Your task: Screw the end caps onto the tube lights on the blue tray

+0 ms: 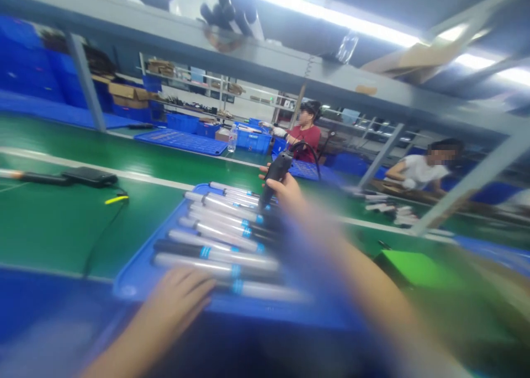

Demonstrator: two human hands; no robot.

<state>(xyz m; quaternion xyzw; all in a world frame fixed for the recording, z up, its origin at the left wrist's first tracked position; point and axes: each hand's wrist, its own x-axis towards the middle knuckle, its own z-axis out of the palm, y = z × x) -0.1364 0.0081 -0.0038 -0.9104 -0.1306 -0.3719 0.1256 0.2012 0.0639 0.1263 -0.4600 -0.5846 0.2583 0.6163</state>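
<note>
My right hand is wrapped round a black handheld tool with a cable at its top, held over the far right part of a blue tray. On the tray lie several clear tubes with blue bands and black parts, roughly side by side. My left hand rests at the tray's near left edge, against the nearest tubes. Its fingers lie fairly flat, blurred by motion, and nothing shows in its grasp.
A black device with a cable and a yellow tag lies left on the green table. A bright green box sits right. Metal posts carry an overhead shelf. Beyond are a bottle, blue bins and two people.
</note>
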